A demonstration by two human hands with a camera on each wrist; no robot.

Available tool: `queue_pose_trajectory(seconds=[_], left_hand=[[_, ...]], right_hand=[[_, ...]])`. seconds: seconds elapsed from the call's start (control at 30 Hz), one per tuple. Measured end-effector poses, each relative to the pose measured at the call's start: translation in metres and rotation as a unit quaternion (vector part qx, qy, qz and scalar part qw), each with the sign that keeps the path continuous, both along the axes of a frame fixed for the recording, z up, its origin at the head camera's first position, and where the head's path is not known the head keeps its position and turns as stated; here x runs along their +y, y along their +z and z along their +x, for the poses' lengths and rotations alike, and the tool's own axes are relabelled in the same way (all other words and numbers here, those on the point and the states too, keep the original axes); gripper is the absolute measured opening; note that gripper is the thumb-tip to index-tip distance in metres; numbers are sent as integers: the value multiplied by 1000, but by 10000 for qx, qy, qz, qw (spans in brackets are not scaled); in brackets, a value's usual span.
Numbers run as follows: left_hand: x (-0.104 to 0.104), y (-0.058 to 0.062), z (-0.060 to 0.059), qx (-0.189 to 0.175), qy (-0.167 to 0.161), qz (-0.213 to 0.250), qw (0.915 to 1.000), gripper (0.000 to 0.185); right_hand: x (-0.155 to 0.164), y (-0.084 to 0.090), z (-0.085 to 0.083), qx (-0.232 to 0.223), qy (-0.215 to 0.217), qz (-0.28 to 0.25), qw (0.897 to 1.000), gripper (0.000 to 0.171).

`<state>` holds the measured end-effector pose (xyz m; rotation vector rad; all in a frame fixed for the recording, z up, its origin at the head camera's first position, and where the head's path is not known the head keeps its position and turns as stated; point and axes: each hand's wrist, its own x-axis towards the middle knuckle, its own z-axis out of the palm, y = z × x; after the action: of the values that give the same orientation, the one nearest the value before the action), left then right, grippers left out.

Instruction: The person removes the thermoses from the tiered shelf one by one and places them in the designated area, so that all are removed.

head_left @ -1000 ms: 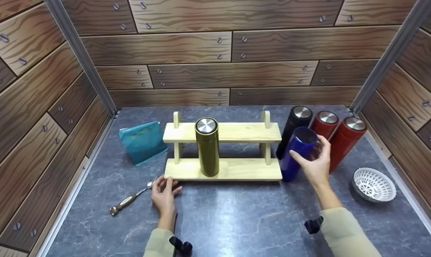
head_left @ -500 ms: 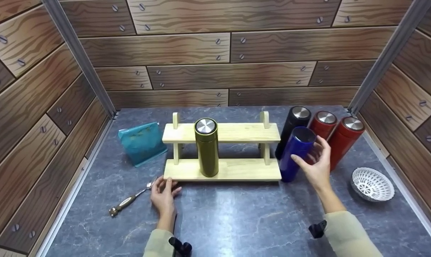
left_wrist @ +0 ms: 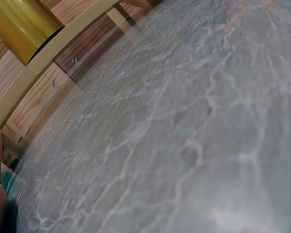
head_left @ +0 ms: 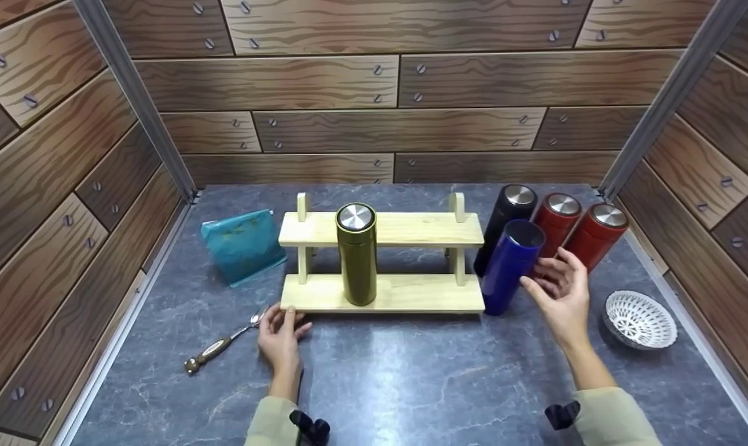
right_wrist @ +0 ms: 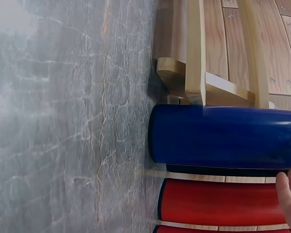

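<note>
A two-tier wooden rack stands mid-table with an olive-green thermos upright on its lower board. At the rack's front left corner, my left hand grips the lower board, thumb on its front edge and fingers around the corner. A blue thermos with a dark top and no silver cap stands on the table, right at the rack's right end. Beside it my right hand has its fingers spread and bent slightly, holding nothing. In the right wrist view, its fingertips are near the blue thermos's upper part.
A black thermos and two red ones stand close behind the blue one. A white woven-pattern bowl sits at right. A teal pouch and a brown-handled spoon lie at left. Wood-patterned walls enclose the table.
My right hand has let go of the blue thermos and moved right and toward me. The left hand keeps its place at the rack's corner; the thermos stays standing.
</note>
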<state>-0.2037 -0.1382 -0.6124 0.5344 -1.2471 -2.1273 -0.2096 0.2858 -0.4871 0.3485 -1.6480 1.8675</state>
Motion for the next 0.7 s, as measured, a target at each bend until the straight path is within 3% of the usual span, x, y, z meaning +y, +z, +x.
queue_pose_trajectory(seconds=[0.17,0.43,0.7], left_hand=[[0,0,-1,17,28,-34,10000,33],[-2,-1,-1,126,11,52,9999,33],[-1,0,1,85,-48,20,10000,34]], right_hand=[[2,-10,-1,159,120,-59,9998,70],[-11,-7,6,427,533,-77,9976,56],[-33,-5,10,411,832,292,9953,51]])
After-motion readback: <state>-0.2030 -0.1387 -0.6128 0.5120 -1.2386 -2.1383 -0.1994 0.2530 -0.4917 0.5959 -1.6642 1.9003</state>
